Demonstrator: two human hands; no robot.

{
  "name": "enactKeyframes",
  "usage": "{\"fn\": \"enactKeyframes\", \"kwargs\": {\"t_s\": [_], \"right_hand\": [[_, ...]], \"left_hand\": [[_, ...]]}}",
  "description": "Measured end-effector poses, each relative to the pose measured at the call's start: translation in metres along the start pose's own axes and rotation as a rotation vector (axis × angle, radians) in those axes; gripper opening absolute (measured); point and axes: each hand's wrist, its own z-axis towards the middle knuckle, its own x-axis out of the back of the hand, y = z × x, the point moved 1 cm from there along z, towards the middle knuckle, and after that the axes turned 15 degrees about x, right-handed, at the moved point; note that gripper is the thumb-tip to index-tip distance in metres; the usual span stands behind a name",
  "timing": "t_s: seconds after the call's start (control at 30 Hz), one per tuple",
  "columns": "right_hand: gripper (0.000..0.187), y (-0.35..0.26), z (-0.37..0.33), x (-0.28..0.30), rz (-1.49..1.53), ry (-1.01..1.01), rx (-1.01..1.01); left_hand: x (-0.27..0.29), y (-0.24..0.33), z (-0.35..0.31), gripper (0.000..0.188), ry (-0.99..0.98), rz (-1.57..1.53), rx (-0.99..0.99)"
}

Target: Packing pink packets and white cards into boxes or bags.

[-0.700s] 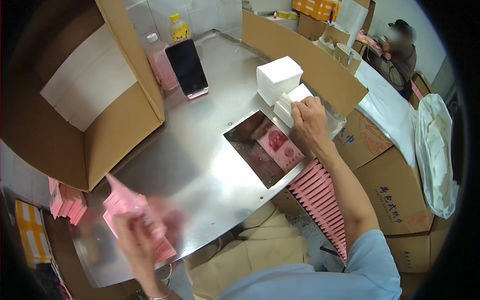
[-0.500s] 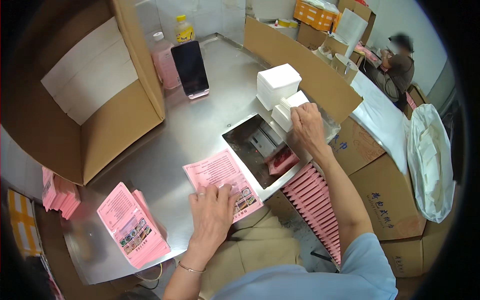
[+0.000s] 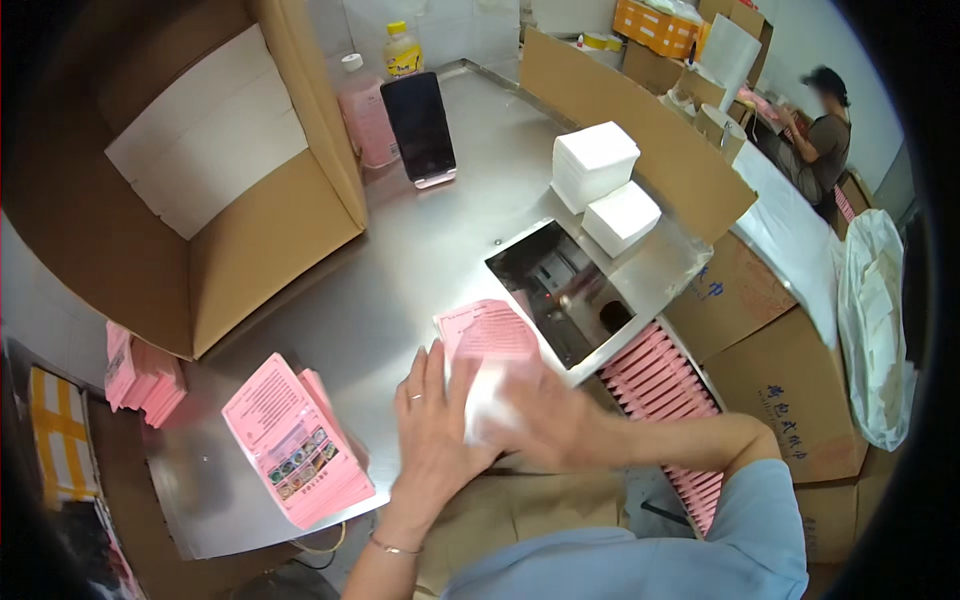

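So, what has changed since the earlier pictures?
The right grip left the short white stack, moving left toward the person, to a blurred white piece over the pink sheet. The left grip went right from the pink pile to the sheet. A pink item vanished from the opening. Phone and tall stack stayed.

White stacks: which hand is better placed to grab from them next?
Probably the right hand: though blurred, it's nearer the white stacks, which stand farther right than both hands. The left hand is farther off, at the pink packet.
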Motion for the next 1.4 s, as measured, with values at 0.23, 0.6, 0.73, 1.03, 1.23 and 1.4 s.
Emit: {"fn": "enactKeyframes", "kwargs": {"t_s": [0.23, 0.6, 0.73, 1.03, 1.23, 1.4], "right_hand": [[0.020, 0.030, 0.036, -0.022, -0.006, -0.479, -0.223], [0.016, 0.166, -0.061, 0.058, -0.474, -0.155, -0.698], [0.011, 0.170, -0.062, 0.059, -0.454, -0.100, -0.721], [0.039, 0.056, 0.000, 0.026, -0.107, -0.269, -0.231], [0.034, 0.041, 0.013, -0.016, -0.141, -0.299, -0.234], [0.025, 0.111, -0.013, -0.033, 0.001, -0.251, -0.627]], "left_hand": [[-0.002, 0.011, 0.010, 0.075, 0.178, 0.081, 0.190], [-0.004, 0.021, 0.011, 0.061, 0.273, 0.245, 0.198], [0.005, 0.023, 0.013, 0.069, 0.165, 0.239, 0.203], [0.000, 0.014, 0.005, 0.065, -0.038, 0.048, 0.092], [0.007, 0.026, 0.013, 0.081, 0.017, -0.068, 0.010], [0.030, 0.024, 0.001, 0.069, -0.100, -0.055, 0.089]]}}
